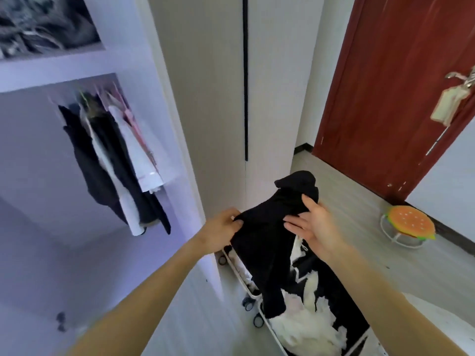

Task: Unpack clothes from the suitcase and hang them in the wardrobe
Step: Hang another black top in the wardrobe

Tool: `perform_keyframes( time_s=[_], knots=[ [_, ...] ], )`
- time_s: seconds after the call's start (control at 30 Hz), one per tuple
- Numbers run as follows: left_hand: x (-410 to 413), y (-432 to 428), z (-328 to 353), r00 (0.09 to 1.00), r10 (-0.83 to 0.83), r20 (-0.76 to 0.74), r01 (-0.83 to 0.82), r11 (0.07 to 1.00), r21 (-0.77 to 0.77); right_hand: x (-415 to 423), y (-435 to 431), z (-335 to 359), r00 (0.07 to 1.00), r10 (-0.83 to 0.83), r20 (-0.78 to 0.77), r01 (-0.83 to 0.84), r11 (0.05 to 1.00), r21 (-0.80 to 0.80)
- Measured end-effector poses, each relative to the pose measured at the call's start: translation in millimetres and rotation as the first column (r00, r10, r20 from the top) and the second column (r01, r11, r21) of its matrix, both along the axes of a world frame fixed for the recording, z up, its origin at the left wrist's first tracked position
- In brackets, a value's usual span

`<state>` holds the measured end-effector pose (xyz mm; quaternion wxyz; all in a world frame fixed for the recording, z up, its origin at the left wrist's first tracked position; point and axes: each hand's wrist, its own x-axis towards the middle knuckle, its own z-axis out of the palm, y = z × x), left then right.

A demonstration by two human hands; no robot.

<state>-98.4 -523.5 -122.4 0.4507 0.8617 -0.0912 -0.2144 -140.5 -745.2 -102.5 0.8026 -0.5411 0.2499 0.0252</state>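
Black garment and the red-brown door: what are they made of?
Black garment: soft matte fabric, maybe knit or fleece; it hangs limp and bunches where the left hand pinches it. Door: wood or wood-look veneer, red-brown, low sheen; faint vertical grain, pale chips near the bottom edge.

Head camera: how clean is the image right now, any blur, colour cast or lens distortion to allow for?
Head view: the wide lens bows the wardrobe frame and red door; the hanging clothes are blurred under a violet cast; the black garment shows almost no fold detail; left hand and right hand look fairly sharp.
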Motion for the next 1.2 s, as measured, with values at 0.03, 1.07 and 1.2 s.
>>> perform_keyframes(
  time_s=[0.03, 1.07, 1.2],
  knots=[
    [-3.8, 22.4, 7.4, 0.998, 0.048, 0.03, -0.047, 0.999, -0.019, -6.9, 12.4, -3.9, 0.998, 0.058, -0.033, -0.06, 0.996, -0.069],
    [-153.7, 542.6, 179.0, 0.394, 0.698, 0.598, -0.9, 0.426, 0.097, 27.9, 496.1, 43.4, 0.575, 0.782, -0.24, -0.307, -0.066, -0.949],
    [-164.5, 560.6, 171.7, 0.426, 0.643, 0.636, -0.904, 0.279, 0.323, 47.7, 507.9, 82.0, 0.597, 0.742, -0.305, -0.554, 0.107, -0.825]
  ],
)
